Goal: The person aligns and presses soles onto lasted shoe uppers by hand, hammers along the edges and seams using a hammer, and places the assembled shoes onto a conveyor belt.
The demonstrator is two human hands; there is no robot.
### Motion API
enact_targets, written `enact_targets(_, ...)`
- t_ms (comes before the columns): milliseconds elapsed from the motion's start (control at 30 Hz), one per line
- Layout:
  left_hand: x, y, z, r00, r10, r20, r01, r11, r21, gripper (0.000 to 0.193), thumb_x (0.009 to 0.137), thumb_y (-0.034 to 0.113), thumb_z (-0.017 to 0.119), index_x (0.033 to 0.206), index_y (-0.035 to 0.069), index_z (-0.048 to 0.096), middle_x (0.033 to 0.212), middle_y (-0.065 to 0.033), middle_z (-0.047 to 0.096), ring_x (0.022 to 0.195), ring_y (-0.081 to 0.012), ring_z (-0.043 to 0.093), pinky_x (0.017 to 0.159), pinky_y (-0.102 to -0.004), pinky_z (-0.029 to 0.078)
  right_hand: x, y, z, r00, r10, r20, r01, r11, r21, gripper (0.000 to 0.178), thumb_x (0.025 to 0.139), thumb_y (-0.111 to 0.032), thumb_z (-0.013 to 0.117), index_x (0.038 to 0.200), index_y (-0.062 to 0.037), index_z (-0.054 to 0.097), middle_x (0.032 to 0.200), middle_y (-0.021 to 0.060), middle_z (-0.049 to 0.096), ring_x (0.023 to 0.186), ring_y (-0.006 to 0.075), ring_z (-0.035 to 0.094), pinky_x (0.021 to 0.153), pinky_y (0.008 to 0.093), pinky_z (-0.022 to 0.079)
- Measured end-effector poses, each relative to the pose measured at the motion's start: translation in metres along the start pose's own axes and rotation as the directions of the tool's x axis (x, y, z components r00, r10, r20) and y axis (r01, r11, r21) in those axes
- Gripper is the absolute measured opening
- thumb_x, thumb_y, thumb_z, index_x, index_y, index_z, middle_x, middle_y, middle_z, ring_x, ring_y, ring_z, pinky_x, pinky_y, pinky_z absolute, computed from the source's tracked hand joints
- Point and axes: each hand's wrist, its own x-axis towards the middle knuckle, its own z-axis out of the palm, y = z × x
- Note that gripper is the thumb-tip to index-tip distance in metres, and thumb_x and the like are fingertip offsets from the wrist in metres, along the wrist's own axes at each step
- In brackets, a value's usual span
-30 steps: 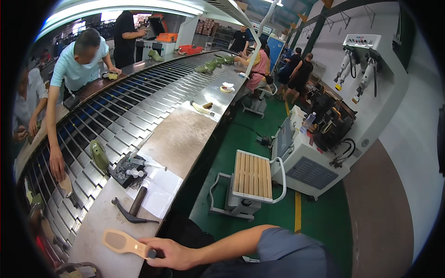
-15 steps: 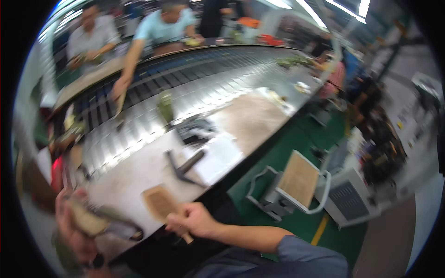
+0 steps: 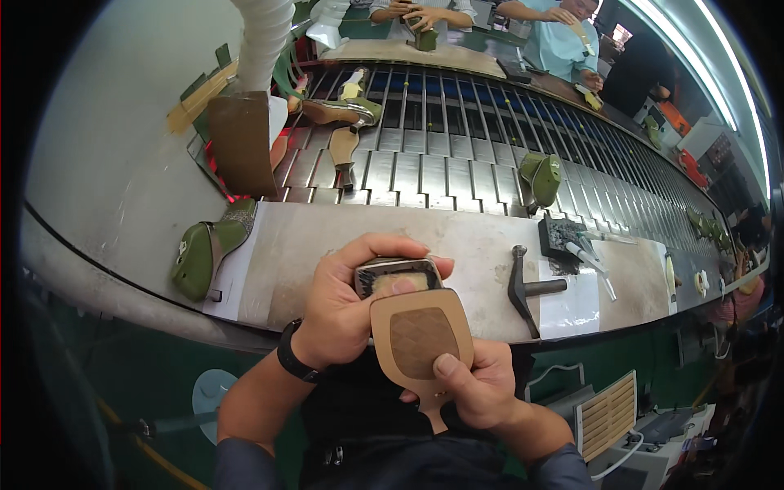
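My left hand (image 3: pixel 336 306) is closed around a lasted shoe (image 3: pixel 382 282), whose underside faces up with a dark rim and a cream patch. In my right hand (image 3: pixel 482 384) is a tan shoe sole (image 3: pixel 380 327) with a brown textured panel, gripped at its lower side, thumb on the panel. The sole's square toe end overlaps the near part of the shoe, and whether the two touch is hard to tell. Both are held in front of my body at the bench's near edge. The sole hides the rest of the shoe.
On the bench (image 3: pixel 457 245) lie a hammer (image 3: pixel 518 286), a black block (image 3: pixel 560 238), white-handled brushes (image 3: pixel 592 260) and a green lasted shoe (image 3: pixel 196 261). Beyond runs a slatted metal conveyor (image 3: pixel 425 175) carrying shoes and soles. A brown board (image 3: pixel 241 147) hangs at left; two co-workers sit opposite.
My view has swung left. The shoe in my left hand and the sole in my right, apart before, are now brought together in front of me.
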Motion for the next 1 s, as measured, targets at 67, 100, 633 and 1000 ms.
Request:
enact_targets(67,-0.004,-0.001,-0.002,1.0,0.016,0.026,-0.018,0.998,0.06,0.042,0.106,0.028,0.068,0.135,0.001,0.056,0.131,-0.0322,0.068,0.121,-0.0364,0.07,0.1,-0.0475,0.061,0.008,0.003,0.003,0.999,0.033,-0.004,-0.033,0.999,-0.02,0.034,0.111,-0.023,0.059,0.121,0.0075,0.071,0.097,0.0141,0.079,0.082,0.0147,0.075,0.069,0.0271,0.06)
enact_targets(100,-0.006,-0.002,-0.003,0.999,0.015,0.043,-0.011,0.996,-0.086,0.047,0.107,0.036,0.064,0.136,0.0,0.055,0.132,-0.0327,0.067,0.124,-0.0376,0.069,0.101,-0.0492,0.06,0.01,0.005,0.003,1.0,0.001,-0.009,-0.001,0.999,-0.038,0.034,0.111,-0.023,0.059,0.119,0.0074,0.072,0.096,0.0141,0.079,0.081,0.0146,0.075,0.069,0.027,0.06)
enact_targets(633,-0.016,-0.006,-0.009,0.994,0.031,0.105,-0.025,0.998,-0.063,0.076,0.083,0.033,0.091,0.137,-0.003,0.052,0.133,-0.0324,0.065,0.131,-0.038,0.064,0.108,-0.0496,0.055,0.013,0.01,0.01,0.997,-0.06,-0.044,0.055,0.994,-0.094,0.034,0.11,-0.021,0.06,0.111,0.0103,0.073,0.096,0.0189,0.079,0.081,0.0211,0.078,0.066,0.0306,0.064)
enact_targets(1000,-0.017,-0.004,-0.013,0.991,0.02,0.133,-0.014,0.999,-0.047,0.074,0.085,0.031,0.089,0.138,-0.003,0.051,0.136,-0.0326,0.064,0.131,-0.0366,0.065,0.109,-0.0479,0.055,0.015,0.01,0.015,0.996,-0.072,-0.057,0.066,0.993,-0.101,0.033,0.11,-0.02,0.06,0.114,0.0104,0.073,0.094,0.0182,0.08,0.081,0.0205,0.078,0.069,0.0305,0.064)
